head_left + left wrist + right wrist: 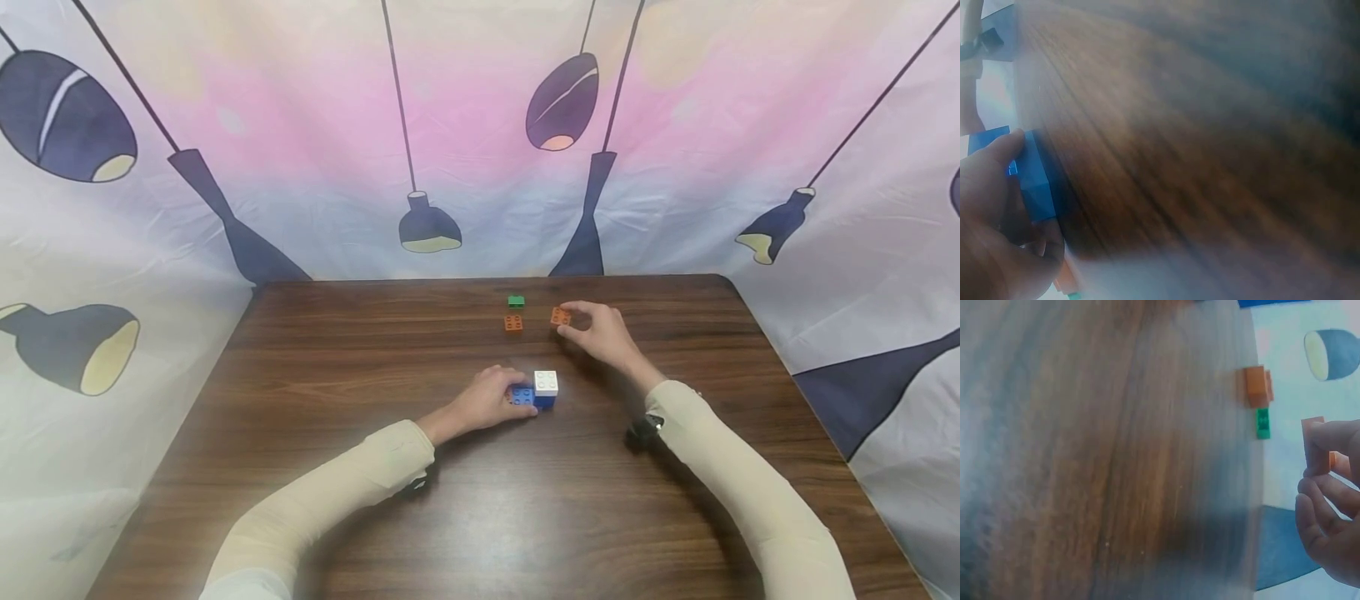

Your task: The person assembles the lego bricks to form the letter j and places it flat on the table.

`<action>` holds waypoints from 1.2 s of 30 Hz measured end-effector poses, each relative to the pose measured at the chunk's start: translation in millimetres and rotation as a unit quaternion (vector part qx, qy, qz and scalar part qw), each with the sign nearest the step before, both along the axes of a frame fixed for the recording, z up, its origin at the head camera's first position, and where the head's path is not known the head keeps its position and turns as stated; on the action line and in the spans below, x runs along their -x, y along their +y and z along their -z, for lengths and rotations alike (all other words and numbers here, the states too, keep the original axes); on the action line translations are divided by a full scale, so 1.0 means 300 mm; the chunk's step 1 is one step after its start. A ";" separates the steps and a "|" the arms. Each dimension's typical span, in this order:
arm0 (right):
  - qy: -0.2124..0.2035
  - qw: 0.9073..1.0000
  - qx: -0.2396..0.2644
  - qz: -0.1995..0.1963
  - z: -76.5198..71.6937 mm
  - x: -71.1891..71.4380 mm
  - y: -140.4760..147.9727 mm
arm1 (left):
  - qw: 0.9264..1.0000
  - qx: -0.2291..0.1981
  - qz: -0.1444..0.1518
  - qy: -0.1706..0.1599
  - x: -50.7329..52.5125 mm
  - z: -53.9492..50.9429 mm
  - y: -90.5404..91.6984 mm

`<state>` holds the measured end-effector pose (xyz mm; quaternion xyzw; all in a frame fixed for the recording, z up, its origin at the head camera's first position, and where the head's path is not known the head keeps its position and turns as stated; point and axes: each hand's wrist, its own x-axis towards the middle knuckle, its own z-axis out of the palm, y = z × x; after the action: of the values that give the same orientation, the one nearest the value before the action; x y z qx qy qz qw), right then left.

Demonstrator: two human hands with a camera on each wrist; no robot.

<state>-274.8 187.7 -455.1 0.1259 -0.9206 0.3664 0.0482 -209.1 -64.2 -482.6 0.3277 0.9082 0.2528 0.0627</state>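
In the head view my left hand grips a group of blue bricks at the middle of the table, with an orange bit showing beside the fingers. A white brick sits on a blue one at the group's right side. The left wrist view shows thumb and fingers of that hand around a blue brick. Farther back, my right hand pinches an orange brick between thumb and finger; the right wrist view shows this orange brick too.
Another orange brick lies left of the right hand, with a green brick just behind it near the far edge of the wooden table. A cloth printed with lamps hangs behind and at both sides.
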 end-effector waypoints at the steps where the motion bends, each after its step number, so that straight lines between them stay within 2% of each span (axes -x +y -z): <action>1: 0.005 1.000 0.002 -0.005 -0.005 -0.009 -0.003 | 1.000 0.000 0.000 0.000 0.000 0.000 0.000; 8: 0.051 0.998 0.007 -0.034 -0.037 -0.065 -0.022 | 1.000 -0.002 -0.001 0.008 0.002 -0.001 -0.001; 15: 0.082 0.996 0.002 -0.043 -0.065 -0.133 -0.033 | 1.000 -0.007 0.002 0.015 0.006 0.002 -0.001; 22: 0.071 0.996 0.005 -0.050 -0.082 -0.193 -0.039 | 1.000 -0.005 0.003 0.014 0.005 0.003 -0.002; 36: 0.077 0.993 0.000 -0.084 -0.105 -0.266 -0.042 | 1.000 -0.008 -0.001 0.005 0.002 0.000 0.002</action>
<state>-194.9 175.1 -423.7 0.2307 -0.9003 0.3585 0.0875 -209.7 -63.5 -482.6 0.3287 0.9065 0.2589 0.0554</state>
